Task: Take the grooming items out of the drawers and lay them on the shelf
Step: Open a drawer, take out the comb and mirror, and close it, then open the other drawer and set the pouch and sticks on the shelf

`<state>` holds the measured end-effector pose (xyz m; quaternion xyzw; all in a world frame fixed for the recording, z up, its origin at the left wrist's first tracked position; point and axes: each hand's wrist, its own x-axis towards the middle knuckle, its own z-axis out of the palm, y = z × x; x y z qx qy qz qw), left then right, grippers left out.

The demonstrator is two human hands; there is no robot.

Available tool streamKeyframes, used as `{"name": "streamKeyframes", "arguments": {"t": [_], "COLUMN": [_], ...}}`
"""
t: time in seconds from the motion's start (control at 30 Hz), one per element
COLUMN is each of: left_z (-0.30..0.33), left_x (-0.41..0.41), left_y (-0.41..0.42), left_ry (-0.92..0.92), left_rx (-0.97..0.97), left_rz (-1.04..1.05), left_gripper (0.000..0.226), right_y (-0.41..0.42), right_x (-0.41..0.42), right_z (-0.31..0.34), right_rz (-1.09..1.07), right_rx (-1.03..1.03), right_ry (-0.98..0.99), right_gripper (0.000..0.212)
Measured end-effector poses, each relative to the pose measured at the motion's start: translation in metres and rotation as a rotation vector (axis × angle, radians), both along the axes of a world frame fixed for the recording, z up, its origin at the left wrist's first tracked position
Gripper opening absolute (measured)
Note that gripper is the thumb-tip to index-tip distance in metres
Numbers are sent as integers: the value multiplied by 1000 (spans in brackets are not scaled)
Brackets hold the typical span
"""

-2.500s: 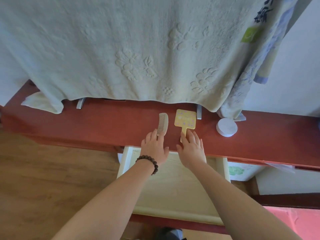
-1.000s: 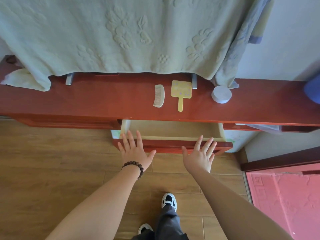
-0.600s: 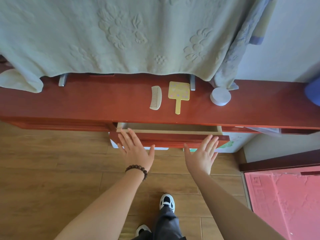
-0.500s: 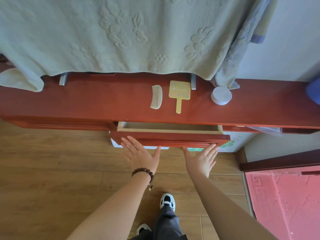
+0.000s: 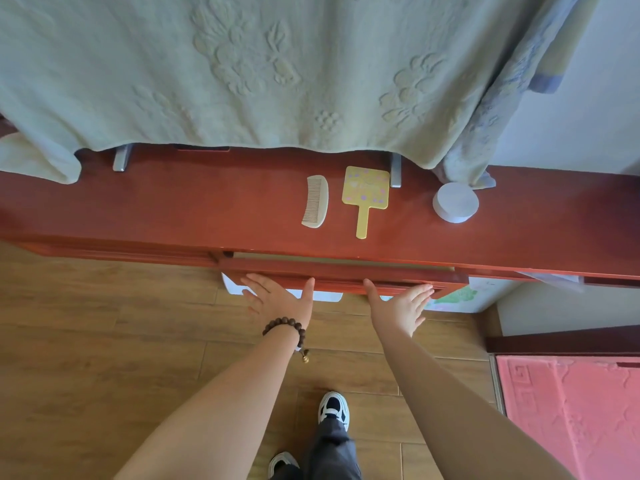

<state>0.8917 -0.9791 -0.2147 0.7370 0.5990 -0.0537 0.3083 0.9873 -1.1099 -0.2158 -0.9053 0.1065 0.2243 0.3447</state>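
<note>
A pale comb and a yellow hand mirror lie side by side on the red wooden shelf. A round white jar stands to their right. Below the shelf edge, the red drawer is almost pushed in, with only a thin gap showing. My left hand, with a bead bracelet on its wrist, presses flat against the drawer front with straight fingers. My right hand presses the front the same way further right. Neither hand holds anything.
A large pale green blanket hangs over the back of the shelf, and a blue patterned cloth hangs at its right. Wooden floor lies below, a pink mat at the right. My shoes stand under the arms.
Both hands left the comb and mirror on the shelf, moved down to the drawer front and pushed it in. The drawer went from wide open to nearly closed.
</note>
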Motion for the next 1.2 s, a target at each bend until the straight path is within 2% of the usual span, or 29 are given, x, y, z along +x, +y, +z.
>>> {"name": "streamKeyframes", "arguments": {"t": [0.37, 0.5, 0.67, 0.83, 0.97, 1.2], "left_z": [-6, 3, 32, 62, 71, 64], "left_x": [9, -6, -42, -92, -124, -173], "left_y": [22, 22, 28, 50, 75, 150], "left_ry": [-4, 73, 81, 100, 151, 164], "left_rx": [-7, 33, 169, 302, 329, 289], "left_rz": [-60, -131, -252, -317, -329, -318], "left_gripper": [103, 94, 81, 76, 73, 72], "right_y": [0, -8, 1, 33, 73, 152], "right_x": [27, 14, -16, -53, -82, -133], "right_z": [-2, 4, 23, 45, 58, 55], "right_rz": [118, 214, 382, 663, 823, 900], "right_rx": [3, -31, 52, 79, 129, 109], "right_ry": [-16, -28, -15, -83, -115, -145], "right_gripper": [113, 99, 78, 63, 58, 56]}}
